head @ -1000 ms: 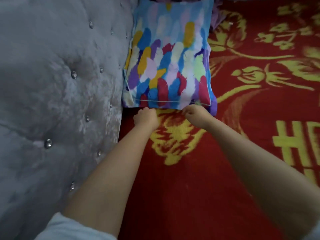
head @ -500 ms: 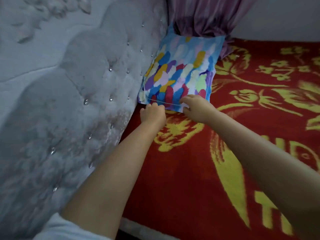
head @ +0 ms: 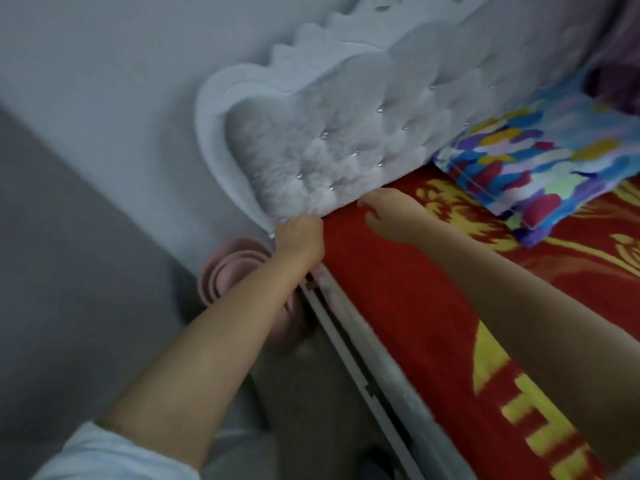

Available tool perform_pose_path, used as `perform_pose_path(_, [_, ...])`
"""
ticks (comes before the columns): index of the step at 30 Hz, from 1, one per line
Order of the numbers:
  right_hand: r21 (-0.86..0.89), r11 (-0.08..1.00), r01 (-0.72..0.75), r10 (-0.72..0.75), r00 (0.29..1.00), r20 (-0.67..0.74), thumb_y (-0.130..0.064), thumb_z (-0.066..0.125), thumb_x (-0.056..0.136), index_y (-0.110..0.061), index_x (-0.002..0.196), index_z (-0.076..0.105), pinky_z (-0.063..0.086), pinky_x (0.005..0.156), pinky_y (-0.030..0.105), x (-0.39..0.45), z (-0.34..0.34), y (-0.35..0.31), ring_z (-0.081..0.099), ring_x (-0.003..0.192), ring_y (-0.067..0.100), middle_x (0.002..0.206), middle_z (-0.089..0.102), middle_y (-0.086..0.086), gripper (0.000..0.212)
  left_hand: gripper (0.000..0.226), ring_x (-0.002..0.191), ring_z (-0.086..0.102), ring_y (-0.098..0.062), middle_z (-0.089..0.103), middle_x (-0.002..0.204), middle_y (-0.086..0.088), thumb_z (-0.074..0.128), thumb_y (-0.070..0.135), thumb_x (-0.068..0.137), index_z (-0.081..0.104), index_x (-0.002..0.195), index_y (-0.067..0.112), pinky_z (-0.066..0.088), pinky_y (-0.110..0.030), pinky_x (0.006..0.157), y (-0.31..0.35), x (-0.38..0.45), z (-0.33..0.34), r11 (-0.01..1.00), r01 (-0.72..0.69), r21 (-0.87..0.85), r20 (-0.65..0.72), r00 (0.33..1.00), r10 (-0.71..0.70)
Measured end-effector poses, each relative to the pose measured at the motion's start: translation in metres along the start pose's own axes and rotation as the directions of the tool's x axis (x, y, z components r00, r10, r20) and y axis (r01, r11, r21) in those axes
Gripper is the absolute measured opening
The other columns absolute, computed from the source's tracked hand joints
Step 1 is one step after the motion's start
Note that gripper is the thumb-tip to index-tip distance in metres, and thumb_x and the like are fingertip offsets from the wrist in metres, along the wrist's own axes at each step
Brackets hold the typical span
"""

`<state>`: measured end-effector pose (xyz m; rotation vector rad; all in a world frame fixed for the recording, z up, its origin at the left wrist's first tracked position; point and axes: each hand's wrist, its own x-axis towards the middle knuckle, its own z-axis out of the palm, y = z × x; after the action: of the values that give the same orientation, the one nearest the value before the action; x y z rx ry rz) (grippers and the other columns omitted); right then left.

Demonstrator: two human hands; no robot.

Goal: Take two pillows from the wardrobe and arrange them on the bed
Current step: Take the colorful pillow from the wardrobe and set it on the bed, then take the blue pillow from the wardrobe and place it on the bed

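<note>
With one feather-patterned blue pillow (head: 540, 164) lying against the tufted grey velvet headboard (head: 346, 133), our left hand (head: 301, 237) clenched, right hand (head: 391, 216) loose and empty — we should fetch the second pillow and set it beside the first.

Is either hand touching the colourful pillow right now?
No: the left hand and right hand are both clear of the pillow, near the bed's corner.

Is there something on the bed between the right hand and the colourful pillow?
Nothing visible. Only bare red blanket lies between the right hand and the pillow, which rests against the headboard.
</note>
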<state>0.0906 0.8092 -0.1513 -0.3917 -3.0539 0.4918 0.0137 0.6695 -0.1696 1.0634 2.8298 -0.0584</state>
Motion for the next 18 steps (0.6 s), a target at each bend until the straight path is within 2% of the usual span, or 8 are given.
perform_pose_path(2, [0.017,0.996,0.093,-0.093,0.995,0.019,-0.007,0.046,0.086,-0.001,0.118,0.054,0.043,0.097,0.041,-0.012,0.016,-0.048,0.052,0.114,0.035,0.124,0.058,0.022,0.034,0.031,0.113,0.057,-0.035,0.06,0.123,-0.018,0.044,0.002,0.087,0.061,0.113,0.006,0.05,-0.042,0.09,-0.041,-0.052,0.008,0.998,0.054,-0.03,-0.009,0.999,-0.054])
perform_pose_path(5, [0.049,0.973,0.224,-0.226,0.973,0.045,-0.004,0.048,0.085,0.002,0.114,0.056,0.042,0.092,0.039,-0.043,0.044,-0.123,0.054,0.111,0.036,0.119,0.06,0.026,0.031,0.036,0.12,0.052,-0.034,0.054,0.131,-0.017,0.042,0.006,0.09,0.055,0.124,0.007,0.048,-0.044,0.095,-0.097,-0.143,0.024,0.984,0.164,-0.07,0.012,0.987,-0.163])
perform_pose_path(9, [0.091,0.934,0.344,-0.349,0.936,0.043,-0.001,0.049,0.084,0.007,0.107,0.059,0.038,0.086,0.035,-0.107,0.083,-0.229,0.057,0.105,0.036,0.112,0.062,0.029,0.026,0.027,0.109,0.056,-0.038,0.056,0.119,-0.022,0.043,0.01,0.092,0.058,0.112,0.0,0.049,-0.044,0.087,-0.152,-0.279,0.043,0.936,0.322,-0.143,-0.007,0.945,-0.326])
perform_pose_path(11, [0.153,0.924,0.349,-0.356,0.934,0.02,0.002,0.05,0.083,0.01,0.103,0.06,0.034,0.083,0.034,-0.139,0.098,-0.28,0.058,0.101,0.039,0.11,0.063,0.03,0.024,0.026,0.107,0.057,-0.038,0.058,0.116,-0.021,0.043,0.01,0.093,0.059,0.109,-0.001,0.049,-0.043,0.084,-0.178,-0.344,0.046,0.899,0.403,-0.174,-0.031,0.91,-0.414])
perform_pose_path(13, [0.195,0.913,0.359,-0.371,0.928,0.027,0.003,0.049,0.084,0.011,0.107,0.059,0.036,0.086,0.036,-0.166,0.111,-0.324,0.058,0.102,0.04,0.111,0.064,0.031,0.027,0.025,0.109,0.056,-0.037,0.057,0.118,-0.02,0.044,0.01,0.092,0.059,0.11,0.0,0.049,-0.043,0.085,-0.209,-0.4,0.048,0.853,0.489,-0.182,-0.039,0.863,-0.503])
perform_pose_path(18, [0.196,0.874,0.445,-0.47,0.876,0.105,-0.001,0.048,0.086,0.002,0.114,0.058,0.041,0.089,0.031,-0.199,0.143,-0.432,0.059,0.108,0.036,0.118,0.063,0.025,0.03,0.027,0.113,0.055,-0.034,0.054,0.124,-0.017,0.045,0.011,0.093,0.058,0.116,0.003,0.049,-0.041,0.088,-0.296,-0.502,0.056,0.727,0.665,-0.168,0.004,0.738,-0.674])
